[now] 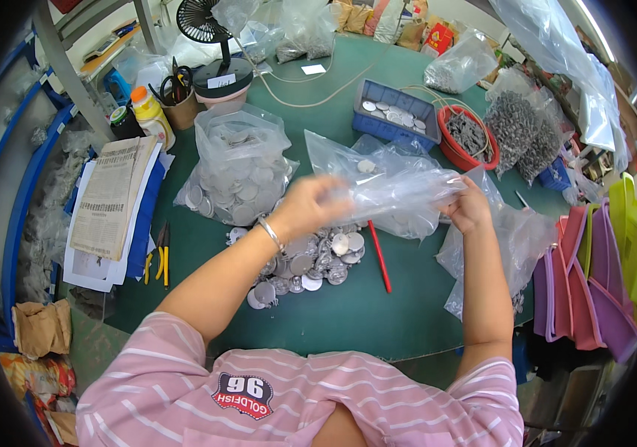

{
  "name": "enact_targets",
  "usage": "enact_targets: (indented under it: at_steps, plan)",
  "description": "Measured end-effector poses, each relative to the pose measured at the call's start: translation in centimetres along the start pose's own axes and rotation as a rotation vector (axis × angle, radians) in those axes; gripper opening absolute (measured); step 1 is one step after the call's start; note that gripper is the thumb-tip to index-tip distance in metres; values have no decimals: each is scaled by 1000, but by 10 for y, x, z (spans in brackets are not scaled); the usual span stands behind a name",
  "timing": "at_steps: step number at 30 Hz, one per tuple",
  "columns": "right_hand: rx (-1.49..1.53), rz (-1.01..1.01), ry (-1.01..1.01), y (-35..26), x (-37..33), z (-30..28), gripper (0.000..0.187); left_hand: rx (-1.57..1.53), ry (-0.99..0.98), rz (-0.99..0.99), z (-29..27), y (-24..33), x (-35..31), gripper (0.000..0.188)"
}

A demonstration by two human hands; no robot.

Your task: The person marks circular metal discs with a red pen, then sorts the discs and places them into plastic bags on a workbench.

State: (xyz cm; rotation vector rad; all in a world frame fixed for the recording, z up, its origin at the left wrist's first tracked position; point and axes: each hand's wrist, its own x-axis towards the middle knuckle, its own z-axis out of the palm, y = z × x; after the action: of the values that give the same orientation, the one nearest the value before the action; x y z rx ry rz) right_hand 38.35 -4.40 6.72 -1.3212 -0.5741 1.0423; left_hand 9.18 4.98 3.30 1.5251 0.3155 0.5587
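Observation:
A clear plastic bag (400, 192) is stretched sideways over the table in front of me. My right hand (469, 205) has its fingers closed on the bag's right end. My left hand (311, 207) is at the left end; its fingers are smeared by motion, so their grip does not show. Under my left wrist lies a loose pile of round silvery metal discs (300, 264). A red pen (379, 257) rests just right of the pile. Beyond my left forearm stands a large clear bag of similar discs (240, 179).
A blue bin (378, 131) of discs and a red basket (488, 158) of small dark parts stand farther back. Loose plastic (501, 235) lies by my right forearm. Yellow-handled pliers (160, 261), newspaper (113, 194) and a fan (203, 21) are at left; bags of metal parts (520, 127) sit at right.

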Motion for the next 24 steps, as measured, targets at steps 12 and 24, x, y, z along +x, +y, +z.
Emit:
enact_targets:
  at_steps: [12,24]
  plan:
    - [-523,-368,67,-9,22,19,31,-519,640,-252,-22,6,16,44]
    - [-1844,-1127,-337,21,-25,62,26,1108,-18,204,34,33,67,15]
